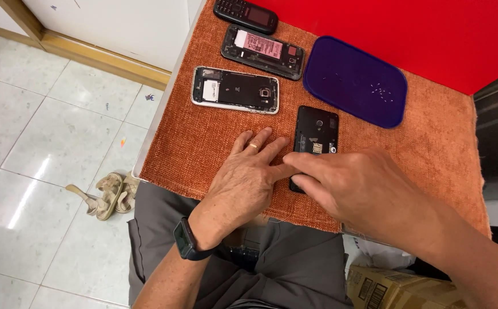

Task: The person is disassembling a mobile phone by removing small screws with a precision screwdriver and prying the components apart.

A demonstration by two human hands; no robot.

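Both hands are resting on the orange cloth covering the tabletop: the left hand is lying flat, fingers apart, and the right hand is pressing closed fingers onto the lower end of the open black phone. At 11 o'clock from that phone a silver-edged phone is showing a white label, a third phone beyond is showing a pink one, a keypad phone is lying farthest, and a blue lid is sitting at 1 o'clock.

A pale tiled floor fills nine o'clock, glossy with reflected light. A wooden skirting board runs at eleven. A red wall stands at one. Sandals lie at eight.
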